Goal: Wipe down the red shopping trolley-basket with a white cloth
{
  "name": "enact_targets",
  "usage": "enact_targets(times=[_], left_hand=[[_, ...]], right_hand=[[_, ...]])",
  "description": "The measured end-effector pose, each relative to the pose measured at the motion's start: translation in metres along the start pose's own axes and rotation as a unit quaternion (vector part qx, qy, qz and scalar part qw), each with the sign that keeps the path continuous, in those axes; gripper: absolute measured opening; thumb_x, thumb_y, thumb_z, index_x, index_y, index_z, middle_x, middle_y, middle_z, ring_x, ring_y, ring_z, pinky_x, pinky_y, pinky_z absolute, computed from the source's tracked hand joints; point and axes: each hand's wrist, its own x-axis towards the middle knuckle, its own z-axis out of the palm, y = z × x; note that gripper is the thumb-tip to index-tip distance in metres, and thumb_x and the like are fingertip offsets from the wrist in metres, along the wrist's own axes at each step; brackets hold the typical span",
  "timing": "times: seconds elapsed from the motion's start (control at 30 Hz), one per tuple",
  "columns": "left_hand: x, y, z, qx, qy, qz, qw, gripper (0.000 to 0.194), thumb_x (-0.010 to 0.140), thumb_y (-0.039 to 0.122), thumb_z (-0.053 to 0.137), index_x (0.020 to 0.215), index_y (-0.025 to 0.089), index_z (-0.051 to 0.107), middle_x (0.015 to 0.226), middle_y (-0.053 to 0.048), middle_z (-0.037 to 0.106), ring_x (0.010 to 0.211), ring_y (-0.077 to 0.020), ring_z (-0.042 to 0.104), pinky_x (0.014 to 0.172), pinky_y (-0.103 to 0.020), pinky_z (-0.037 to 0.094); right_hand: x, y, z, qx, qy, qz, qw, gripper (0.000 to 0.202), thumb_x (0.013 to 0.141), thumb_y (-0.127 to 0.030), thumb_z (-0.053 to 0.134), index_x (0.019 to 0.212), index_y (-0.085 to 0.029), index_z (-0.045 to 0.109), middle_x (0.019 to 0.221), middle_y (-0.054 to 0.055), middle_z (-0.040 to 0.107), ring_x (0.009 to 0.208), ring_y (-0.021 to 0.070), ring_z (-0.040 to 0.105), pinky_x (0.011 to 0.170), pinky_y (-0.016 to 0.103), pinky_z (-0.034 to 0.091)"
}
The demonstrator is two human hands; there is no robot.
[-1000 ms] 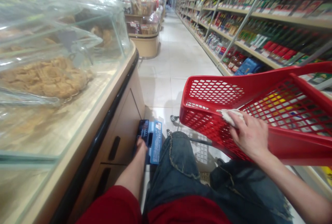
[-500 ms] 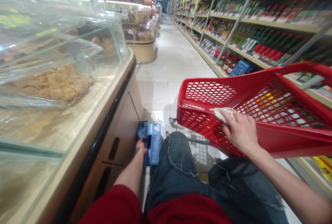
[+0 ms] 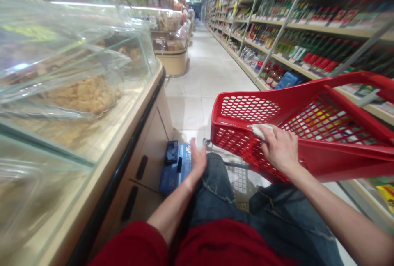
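Observation:
My right hand is closed on a crumpled white cloth and presses it against the near rim of the red shopping cart. Above my left knee, my left hand hangs in the air with its fingers apart and nothing in it. Just left of that hand stands a blue box beside the display counter. A dark phone lies on top of the box, its screen facing up. Part of the box is hidden behind my left hand and forearm.
On the left runs a display counter with glass panels and bagged baked goods. Tall shelves of bottles and jars line the right side. Between them a white tiled aisle stretches away.
My left hand has left the phone on the blue box and moved right, towards the cart, with its fingers opened. My right hand has shifted slightly left along the cart rim with the cloth.

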Motion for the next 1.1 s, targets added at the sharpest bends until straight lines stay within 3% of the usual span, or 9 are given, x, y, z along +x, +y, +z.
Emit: enact_targets(times=[0.03, 0.07, 0.13, 0.27, 0.47, 0.67, 0.83, 0.93, 1.1], left_hand=[[-0.011, 0.023, 0.016, 0.002, -0.035, 0.058, 0.998, 0.053, 0.074, 0.032, 0.061, 0.123, 0.021, 0.045, 0.136, -0.008, 0.044, 0.127, -0.0219, 0.038, 0.106, -0.037, 0.030], [-0.022, 0.046, 0.031, 0.032, -0.102, 0.184, 0.977, 0.056, 0.076, 0.034, 0.058, 0.127, 0.019, 0.041, 0.140, -0.011, 0.039, 0.129, -0.0231, 0.034, 0.107, -0.040, 0.028], [-0.041, 0.092, 0.058, 0.102, -0.193, 0.374, 0.901, 0.054, 0.082, 0.037, 0.048, 0.131, 0.018, 0.036, 0.143, -0.012, 0.034, 0.133, -0.0221, 0.027, 0.109, -0.043, 0.022], [-0.059, 0.142, 0.091, 0.233, -0.278, 0.449, 0.817, 0.046, 0.090, 0.029, 0.031, 0.134, 0.018, 0.033, 0.140, -0.009, 0.040, 0.132, -0.0177, 0.030, 0.107, -0.044, 0.024], [-0.051, 0.134, 0.103, 0.298, -0.265, 0.500, 0.769, 0.043, 0.089, 0.035, 0.038, 0.128, 0.018, 0.040, 0.130, -0.009, 0.050, 0.122, -0.0196, 0.040, 0.102, -0.041, 0.030], [-0.044, 0.132, 0.124, 0.361, -0.202, 0.550, 0.725, 0.041, 0.084, 0.034, 0.049, 0.124, 0.023, 0.046, 0.113, -0.009, 0.057, 0.100, -0.0218, 0.052, 0.085, -0.037, 0.042], [-0.012, 0.121, 0.104, 0.326, -0.236, 0.549, 0.732, 0.033, 0.088, 0.026, 0.041, 0.119, 0.025, 0.052, 0.119, -0.009, 0.056, 0.104, -0.0198, 0.053, 0.088, -0.033, 0.043], [0.009, 0.112, 0.083, 0.290, -0.227, 0.531, 0.763, 0.034, 0.089, 0.020, 0.036, 0.118, 0.020, 0.054, 0.126, -0.011, 0.053, 0.115, -0.0203, 0.049, 0.097, -0.034, 0.039], [-0.013, 0.101, 0.091, 0.226, -0.237, 0.563, 0.759, 0.035, 0.088, 0.017, 0.034, 0.117, 0.021, 0.052, 0.126, -0.009, 0.054, 0.126, -0.0199, 0.039, 0.103, -0.042, 0.035]], right_hand=[[0.000, 0.001, 0.000, 0.004, -0.002, -0.002, 1.000, 0.044, 0.080, -0.023, 0.047, 0.124, -0.017, 0.048, 0.119, 0.012, 0.054, 0.095, 0.0241, 0.050, 0.081, 0.037, 0.031], [0.001, 0.001, 0.000, 0.010, -0.004, -0.006, 1.000, 0.044, 0.081, -0.023, 0.045, 0.125, -0.017, 0.047, 0.121, 0.012, 0.053, 0.098, 0.0243, 0.050, 0.082, 0.037, 0.031], [-0.001, 0.004, 0.000, 0.022, -0.006, -0.016, 1.000, 0.045, 0.083, -0.023, 0.042, 0.127, -0.015, 0.044, 0.124, 0.013, 0.052, 0.105, 0.0251, 0.048, 0.087, 0.039, 0.030], [-0.014, 0.010, -0.001, 0.035, -0.005, -0.017, 0.999, 0.048, 0.082, -0.018, 0.038, 0.130, -0.013, 0.041, 0.129, 0.015, 0.049, 0.118, 0.0274, 0.041, 0.099, 0.049, 0.021], [-0.035, 0.037, -0.011, 0.037, 0.044, -0.024, 0.998, 0.038, 0.083, -0.015, 0.039, 0.118, -0.015, 0.053, 0.128, 0.012, 0.052, 0.119, 0.0253, 0.043, 0.102, 0.053, 0.018], [-0.036, 0.072, -0.020, -0.002, 0.103, 0.086, 0.991, 0.033, 0.083, -0.020, 0.043, 0.112, -0.014, 0.057, 0.121, 0.013, 0.057, 0.111, 0.0254, 0.048, 0.101, 0.052, 0.020], [-0.040, 0.071, -0.019, 0.010, 0.086, 0.061, 0.994, 0.034, 0.082, -0.018, 0.043, 0.112, -0.015, 0.058, 0.113, 0.008, 0.062, 0.108, 0.0245, 0.048, 0.104, 0.050, 0.016], [-0.040, 0.063, -0.015, 0.019, 0.092, 0.072, 0.993, 0.036, 0.081, -0.017, 0.044, 0.115, -0.016, 0.056, 0.115, 0.009, 0.061, 0.110, 0.0248, 0.046, 0.104, 0.050, 0.016], [-0.036, 0.050, -0.011, 0.025, 0.091, 0.106, 0.990, 0.045, 0.077, -0.017, 0.047, 0.121, -0.016, 0.052, 0.118, 0.010, 0.058, 0.112, 0.0275, 0.043, 0.104, 0.054, 0.014]])
